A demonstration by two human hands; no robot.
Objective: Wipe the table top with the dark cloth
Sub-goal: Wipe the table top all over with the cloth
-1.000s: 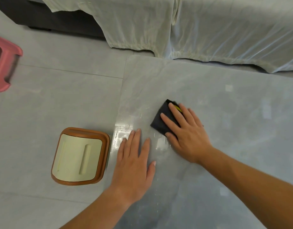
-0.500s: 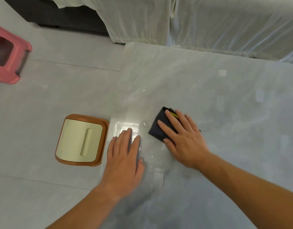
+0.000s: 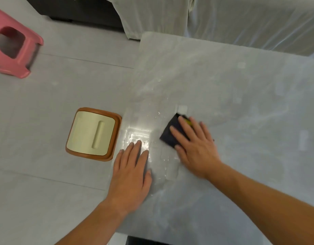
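Pink plastic stool (image 3: 14,50): far left, on the grey tiled floor (image 3: 46,96), partly cut off by the frame edge; square opening in its seat.

Brown bin with cream lid (image 3: 93,134): on the floor, just beside the left edge of the desk; long recessed grip in the lid.

Desk (image 3: 241,96): pale grey, marbled top, filling the middle and right. A bright wet patch with droplets (image 3: 142,138) sits near its left edge.

Left hand (image 3: 130,175): flat on the desk, palm down, fingers extended and close together, holding nothing; fingertips at the wet patch.

Dark cloth (image 3: 172,132): folded pad on the desk, just right of the wet patch, a small yellow mark showing near its far corner.

Right hand (image 3: 197,147): palm down, fingers spread, pressing flat on the dark cloth, which shows past the fingertips and thumb side.

White sheeting (image 3: 241,20): draped across the far edge, behind the desk.
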